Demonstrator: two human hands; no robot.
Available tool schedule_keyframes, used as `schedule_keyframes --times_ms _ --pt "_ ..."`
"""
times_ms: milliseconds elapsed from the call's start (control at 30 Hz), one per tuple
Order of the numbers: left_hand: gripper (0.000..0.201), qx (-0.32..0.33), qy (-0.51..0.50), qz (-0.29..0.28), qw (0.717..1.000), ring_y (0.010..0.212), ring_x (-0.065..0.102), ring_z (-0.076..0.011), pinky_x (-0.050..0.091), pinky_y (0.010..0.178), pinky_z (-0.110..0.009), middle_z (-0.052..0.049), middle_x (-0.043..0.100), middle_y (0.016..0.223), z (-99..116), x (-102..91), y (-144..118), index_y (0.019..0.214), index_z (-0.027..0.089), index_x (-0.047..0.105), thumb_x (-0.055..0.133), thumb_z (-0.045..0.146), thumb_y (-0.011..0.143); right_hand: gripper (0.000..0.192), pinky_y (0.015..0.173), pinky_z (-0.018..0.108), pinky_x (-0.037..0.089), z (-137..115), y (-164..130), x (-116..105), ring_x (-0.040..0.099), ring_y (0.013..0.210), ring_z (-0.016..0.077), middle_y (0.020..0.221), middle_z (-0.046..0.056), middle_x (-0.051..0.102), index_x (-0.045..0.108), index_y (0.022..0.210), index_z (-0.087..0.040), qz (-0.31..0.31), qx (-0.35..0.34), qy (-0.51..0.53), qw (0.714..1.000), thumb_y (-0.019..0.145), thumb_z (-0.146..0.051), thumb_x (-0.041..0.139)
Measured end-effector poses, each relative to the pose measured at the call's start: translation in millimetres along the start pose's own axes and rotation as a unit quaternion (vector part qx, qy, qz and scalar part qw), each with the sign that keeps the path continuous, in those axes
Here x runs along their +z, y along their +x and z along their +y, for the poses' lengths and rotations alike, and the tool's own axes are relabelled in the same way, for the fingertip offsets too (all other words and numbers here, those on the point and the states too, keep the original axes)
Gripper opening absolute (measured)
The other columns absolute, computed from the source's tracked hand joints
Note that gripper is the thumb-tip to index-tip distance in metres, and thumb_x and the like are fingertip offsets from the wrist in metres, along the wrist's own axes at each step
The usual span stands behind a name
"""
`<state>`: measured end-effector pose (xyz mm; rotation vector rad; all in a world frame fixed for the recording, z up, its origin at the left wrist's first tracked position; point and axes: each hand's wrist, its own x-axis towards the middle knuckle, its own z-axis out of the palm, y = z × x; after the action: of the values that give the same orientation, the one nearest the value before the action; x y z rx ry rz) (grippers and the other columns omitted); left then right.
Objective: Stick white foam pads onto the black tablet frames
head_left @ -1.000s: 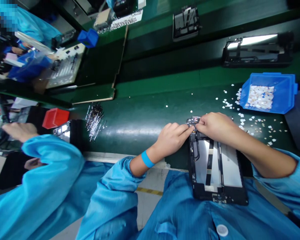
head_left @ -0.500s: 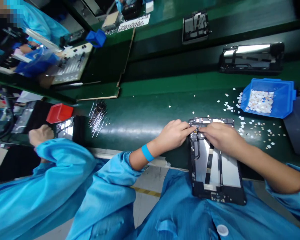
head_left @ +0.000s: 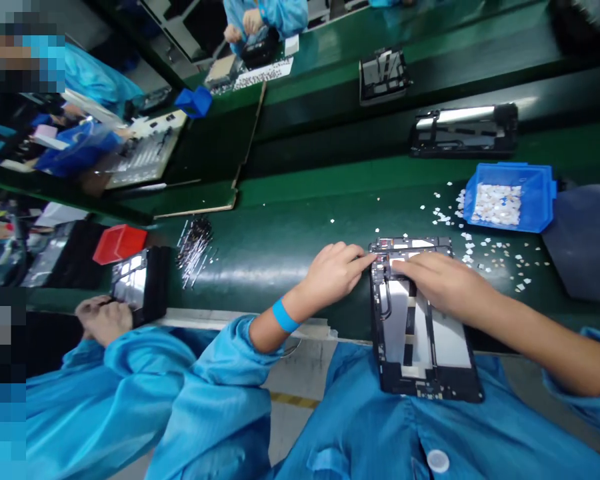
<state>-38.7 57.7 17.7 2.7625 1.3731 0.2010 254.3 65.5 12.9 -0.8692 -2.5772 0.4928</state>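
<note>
A black tablet frame [head_left: 423,360] with silver panels lies half on the green belt, half over my lap. My left hand [head_left: 333,273], with a blue wristband, rests at the frame's upper left corner, fingertips touching its edge. My right hand [head_left: 443,280] lies over the frame's upper part, fingers pressing near the top left components. Whether either hand pinches a small part is hidden by the fingers.
A blue bin [head_left: 510,197] of white scraps sits at right, scraps scattered around it. A pile of thin metal pieces [head_left: 195,243] and a red bin [head_left: 120,243] lie at left. A co-worker's hand [head_left: 103,320] rests by another frame [head_left: 137,283]. More frames [head_left: 463,130] ride the far belt.
My right hand slid back down the frame, uncovering its top edge. The co-worker's hand at left moved down and toward me. The view shifted slightly.
</note>
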Motion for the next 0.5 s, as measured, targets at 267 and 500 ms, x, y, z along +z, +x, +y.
schedule_keyframes --times_ms 267,500 --pt "0.038 -0.005 -0.051 0.135 0.990 0.092 0.068 -0.0238 0.056 0.082 -0.038 -0.008 0.074 0.107 5.6 6.1 -10.9 0.134 0.026 0.066 0.052 0.017 0.100 0.029 0.053 0.036 0.045 15.8 -180.0 -59.9 0.051 0.054 0.0178 0.068 -0.001 0.054 0.057 0.085 -0.030 0.514 0.541 0.197 0.635 0.081 -0.055 0.071" --pt "0.040 0.042 -0.071 0.161 0.983 0.091 0.071 -0.0229 0.057 0.080 -0.035 -0.005 0.074 0.106 12.0 -4.3 19.1 0.135 0.031 0.065 0.056 0.019 0.099 0.049 0.045 0.022 0.039 70.1 -225.3 -58.1 0.054 0.054 0.0108 0.080 0.002 0.066 0.065 0.093 -0.021 0.502 0.572 0.346 0.549 0.068 -0.059 0.083"
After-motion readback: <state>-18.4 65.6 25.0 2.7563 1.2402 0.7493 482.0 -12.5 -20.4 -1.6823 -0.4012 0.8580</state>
